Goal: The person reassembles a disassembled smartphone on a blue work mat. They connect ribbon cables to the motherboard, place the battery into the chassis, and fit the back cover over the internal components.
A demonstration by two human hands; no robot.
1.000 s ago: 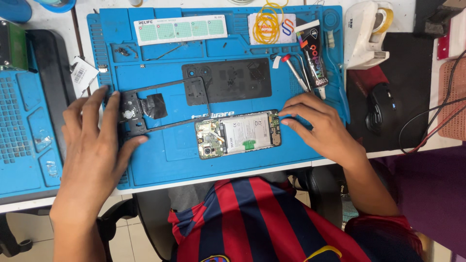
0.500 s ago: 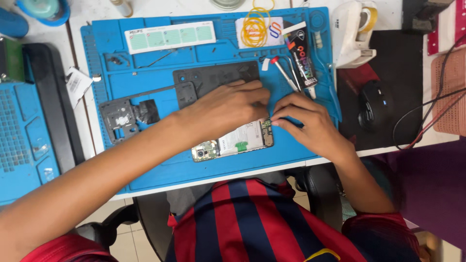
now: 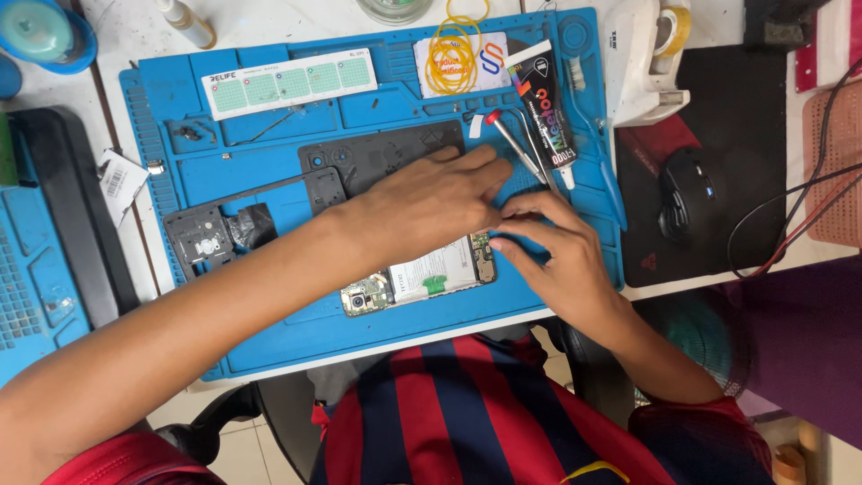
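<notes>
Nearest the viewer, a red-and-blue striped shirt (image 3: 467,413) fills the bottom of the view, and just beyond it runs the front edge of the white desk (image 3: 682,287), which carries a large blue work mat (image 3: 269,332). On the mat, just below both hands, lies an opened phone (image 3: 422,280) with its battery and circuit boards showing. The left hand (image 3: 431,202) reaches across from the left, lying flat with fingers together and extended, its palm covering the phone's upper edge and part of a dark back cover (image 3: 377,157) beyond it. The right hand (image 3: 548,247) sits just right of the left, fingers curled and pressed toward the left fingertips; whether it pinches anything small cannot be told (the meeting fingers hide the spot). Left of the left forearm lies a black phone frame (image 3: 211,238). Just beyond the fingertips lie a red-tipped tool (image 3: 512,144) and a black glue tube (image 3: 546,112). Farther off are yellow rubber bands (image 3: 452,58) on a white card and a long white strip with green squares (image 3: 287,83). To the right of the right hand, a black mouse (image 3: 687,207) rests on a dark pad (image 3: 745,135), with a white tape dispenser (image 3: 646,54) beyond.
</notes>
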